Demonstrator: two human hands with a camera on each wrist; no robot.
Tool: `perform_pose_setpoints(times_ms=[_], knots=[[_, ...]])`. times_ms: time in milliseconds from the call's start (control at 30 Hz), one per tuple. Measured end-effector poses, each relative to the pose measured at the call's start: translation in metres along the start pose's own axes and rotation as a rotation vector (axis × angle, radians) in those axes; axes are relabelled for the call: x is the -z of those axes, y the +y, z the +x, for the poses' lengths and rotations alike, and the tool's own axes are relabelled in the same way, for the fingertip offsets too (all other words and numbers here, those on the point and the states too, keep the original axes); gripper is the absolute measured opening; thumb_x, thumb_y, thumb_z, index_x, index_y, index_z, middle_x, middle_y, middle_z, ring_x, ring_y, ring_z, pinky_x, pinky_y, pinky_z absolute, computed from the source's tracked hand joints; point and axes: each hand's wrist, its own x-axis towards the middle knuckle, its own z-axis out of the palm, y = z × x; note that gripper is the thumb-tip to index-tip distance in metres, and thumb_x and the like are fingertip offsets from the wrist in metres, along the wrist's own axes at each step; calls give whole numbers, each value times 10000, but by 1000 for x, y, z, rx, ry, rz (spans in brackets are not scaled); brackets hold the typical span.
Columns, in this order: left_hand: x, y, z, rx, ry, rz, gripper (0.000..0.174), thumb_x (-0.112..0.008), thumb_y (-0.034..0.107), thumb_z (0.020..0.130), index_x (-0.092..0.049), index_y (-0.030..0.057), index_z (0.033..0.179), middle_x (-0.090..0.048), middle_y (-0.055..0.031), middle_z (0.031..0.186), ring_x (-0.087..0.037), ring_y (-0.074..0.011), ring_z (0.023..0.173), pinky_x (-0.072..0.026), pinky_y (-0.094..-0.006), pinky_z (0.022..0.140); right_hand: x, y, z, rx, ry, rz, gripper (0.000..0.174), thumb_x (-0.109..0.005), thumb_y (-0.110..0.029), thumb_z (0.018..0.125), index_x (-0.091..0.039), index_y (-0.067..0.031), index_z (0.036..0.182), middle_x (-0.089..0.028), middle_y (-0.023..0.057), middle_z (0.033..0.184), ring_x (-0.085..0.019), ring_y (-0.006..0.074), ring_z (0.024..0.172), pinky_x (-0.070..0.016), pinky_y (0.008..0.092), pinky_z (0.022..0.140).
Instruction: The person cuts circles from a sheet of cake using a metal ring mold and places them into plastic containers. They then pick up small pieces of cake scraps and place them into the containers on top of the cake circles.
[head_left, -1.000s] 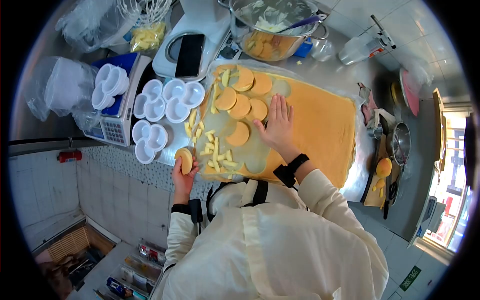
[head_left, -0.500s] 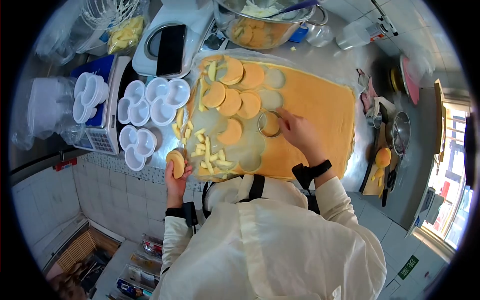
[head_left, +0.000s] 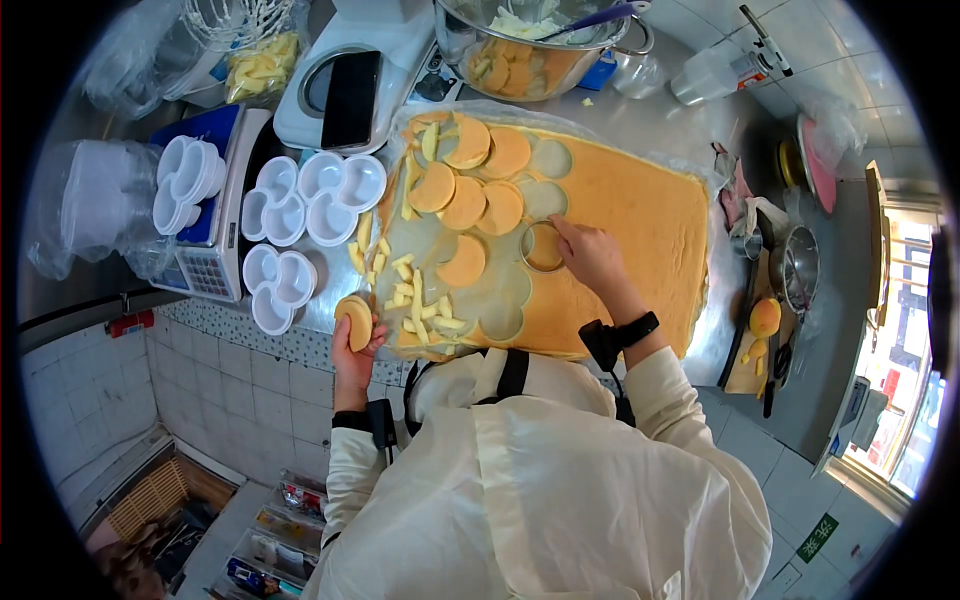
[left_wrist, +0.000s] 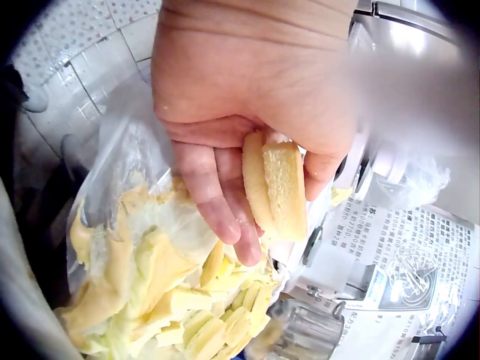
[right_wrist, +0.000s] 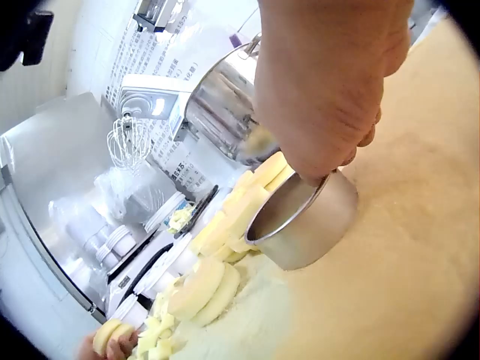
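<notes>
My left hand grips a pair of round sponge cake pieces by their sides, off the near left corner of the cake sheet. In the left wrist view the pieces stand face to face between thumb and fingers. The right hand pinches the rim of a metal ring cutter, which sits at the cut edge of the large flat sponge sheet. Cake shows inside the ring. Several cut rounds, some with a bite-shaped gap, lie left of the cutter on paper among cake scraps.
White three-cup trays stand left of the sheet, beside a scale. Behind are a phone on a white mixer and a steel bowl with cream. At right, a mango lies on a cutting board with a knife.
The right hand lay flat over the cutter with fingers straight; now it has drawn back to the right and pinches the cutter's rim. The left hand keeps its hold on the cake rounds.
</notes>
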Motion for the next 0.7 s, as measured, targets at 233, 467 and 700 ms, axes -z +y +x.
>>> perform_pose_setpoints(times_ms=[233,467,700], knots=[[4,-2,3,0,-16,-2,363,-453,358,927,-490,80,1157,-622,-121,941,-651,-206,740,-536,-266,600,-6,0,-3,15,33,-59,310,-556,-100,770,-599,-120,1077,-611,50,665,-592,230,559,-474,340,507],[5,-1,3,-2,-45,5,370,-448,360,930,-489,77,1164,-623,-119,943,-650,-206,744,-535,-266,606,8,-11,0,26,35,-158,318,-578,-144,794,-582,-85,1107,-613,42,726,-597,215,705,-474,348,616],[-4,2,-2,-5,-14,37,390,-432,369,939,-505,65,1172,-621,-117,946,-630,-189,731,-512,-267,608,1,-33,28,-11,448,16,257,-576,-183,828,-607,-76,1060,-616,76,956,-576,257,842,-472,368,727]])
